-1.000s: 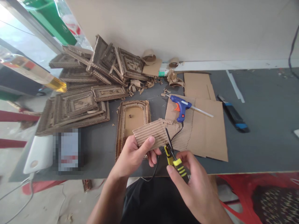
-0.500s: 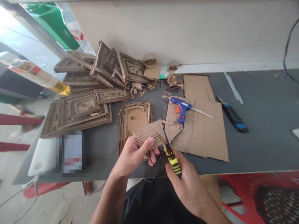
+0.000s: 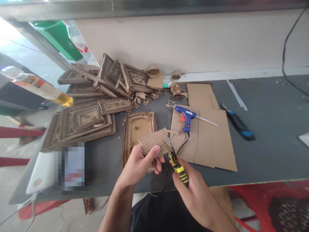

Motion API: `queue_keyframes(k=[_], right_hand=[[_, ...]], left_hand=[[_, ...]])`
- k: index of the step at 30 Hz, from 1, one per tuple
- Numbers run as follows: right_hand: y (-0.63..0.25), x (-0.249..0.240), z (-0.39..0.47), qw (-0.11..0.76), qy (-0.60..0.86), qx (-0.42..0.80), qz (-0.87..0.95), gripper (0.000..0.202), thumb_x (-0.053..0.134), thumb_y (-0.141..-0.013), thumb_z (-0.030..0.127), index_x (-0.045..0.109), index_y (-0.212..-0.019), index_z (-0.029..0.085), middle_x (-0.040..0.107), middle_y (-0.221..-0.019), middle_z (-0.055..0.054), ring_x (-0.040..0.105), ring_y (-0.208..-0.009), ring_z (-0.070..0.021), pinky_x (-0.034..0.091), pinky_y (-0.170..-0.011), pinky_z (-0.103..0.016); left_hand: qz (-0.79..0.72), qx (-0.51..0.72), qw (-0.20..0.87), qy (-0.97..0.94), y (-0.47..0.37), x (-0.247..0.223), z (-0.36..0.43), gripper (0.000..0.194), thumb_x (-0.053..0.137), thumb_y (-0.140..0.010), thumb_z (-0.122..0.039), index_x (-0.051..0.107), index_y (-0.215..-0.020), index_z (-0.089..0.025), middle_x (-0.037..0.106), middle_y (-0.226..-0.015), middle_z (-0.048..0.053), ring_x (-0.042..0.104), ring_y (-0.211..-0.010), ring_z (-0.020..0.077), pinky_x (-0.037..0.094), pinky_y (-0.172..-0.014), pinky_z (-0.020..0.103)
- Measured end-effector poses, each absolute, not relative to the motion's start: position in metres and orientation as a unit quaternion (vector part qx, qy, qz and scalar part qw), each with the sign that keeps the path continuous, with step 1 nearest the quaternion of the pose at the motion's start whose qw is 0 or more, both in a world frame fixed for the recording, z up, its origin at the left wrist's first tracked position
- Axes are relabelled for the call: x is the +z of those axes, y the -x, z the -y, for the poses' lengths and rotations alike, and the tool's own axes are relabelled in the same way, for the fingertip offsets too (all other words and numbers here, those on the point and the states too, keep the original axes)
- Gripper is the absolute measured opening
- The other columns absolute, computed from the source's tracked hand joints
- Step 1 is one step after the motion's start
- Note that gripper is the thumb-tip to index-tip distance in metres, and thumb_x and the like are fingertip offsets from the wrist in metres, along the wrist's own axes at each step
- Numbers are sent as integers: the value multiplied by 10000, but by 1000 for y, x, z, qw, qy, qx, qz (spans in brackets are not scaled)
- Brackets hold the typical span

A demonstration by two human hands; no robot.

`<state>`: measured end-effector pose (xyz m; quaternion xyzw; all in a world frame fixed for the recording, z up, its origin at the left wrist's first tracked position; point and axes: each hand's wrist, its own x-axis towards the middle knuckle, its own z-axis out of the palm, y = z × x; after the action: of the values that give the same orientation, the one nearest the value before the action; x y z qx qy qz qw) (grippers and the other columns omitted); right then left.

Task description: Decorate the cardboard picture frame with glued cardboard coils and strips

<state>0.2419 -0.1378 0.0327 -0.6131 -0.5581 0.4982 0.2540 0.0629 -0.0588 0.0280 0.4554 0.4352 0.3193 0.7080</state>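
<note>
Head view: a ridged cardboard piece [image 3: 153,142] is pinched by the left hand [image 3: 139,165] above a cardboard frame [image 3: 126,138], apparently so that it is steadied and angled toward the yellow-and-black scissors [image 3: 180,172] clasped by the right hand [image 3: 196,190].

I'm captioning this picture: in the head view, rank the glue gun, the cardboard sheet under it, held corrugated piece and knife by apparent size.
Cardboard sheet
Corrugated piece, held nearer the camera
Glue gun and knife: too alike to rank
</note>
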Motion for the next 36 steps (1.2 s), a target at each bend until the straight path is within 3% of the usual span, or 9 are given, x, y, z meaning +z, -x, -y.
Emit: queue_keyframes(k=[13,36], right_hand=[[-240,23,135,252,628,492,548,295,453,-1016,408,564,-1220,226,693,-1159,-74,658,-1066,-212,495,-917,-297],[-235,4,128,267,615,480,565,255,425,-1032,368,557,-1167,198,686,-1053,-85,668,-995,-217,480,-888,-306]], left_hand=[[-434,300,695,-488,-57,24,54,480,559,-971,-515,603,-686,-132,557,-480,6,484,-376,72,397,-395,173],[-427,315,693,-489,-52,13,50,458,552,-984,-486,616,-715,-121,599,-524,21,520,-406,78,408,-428,171]])
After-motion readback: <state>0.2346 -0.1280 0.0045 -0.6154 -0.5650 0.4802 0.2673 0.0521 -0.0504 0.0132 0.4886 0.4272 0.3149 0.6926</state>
